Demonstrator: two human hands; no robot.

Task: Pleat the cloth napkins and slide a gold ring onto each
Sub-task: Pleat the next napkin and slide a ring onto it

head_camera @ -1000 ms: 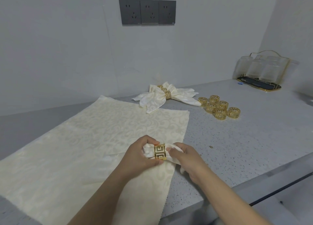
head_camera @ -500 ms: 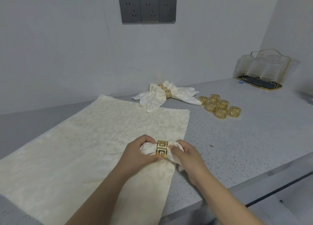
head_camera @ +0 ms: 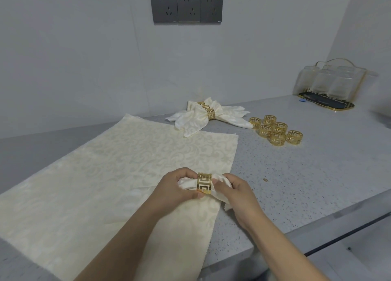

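Left hand: grips the gathered napkin beside its gold ring.
Right hand: pinches the napkin's other end.
Place: near edge, over the flat cloth.
Spare rings: far right.

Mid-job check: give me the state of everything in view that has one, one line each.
napkin in hand: bunched, ring around it
gold ring: on that napkin
left hand: grips napkin
right hand: grips napkin
flat cloths: spread, unpleated
finished napkins: ringed, by wall
spare rings: loose, unused
glasses: in tray rack
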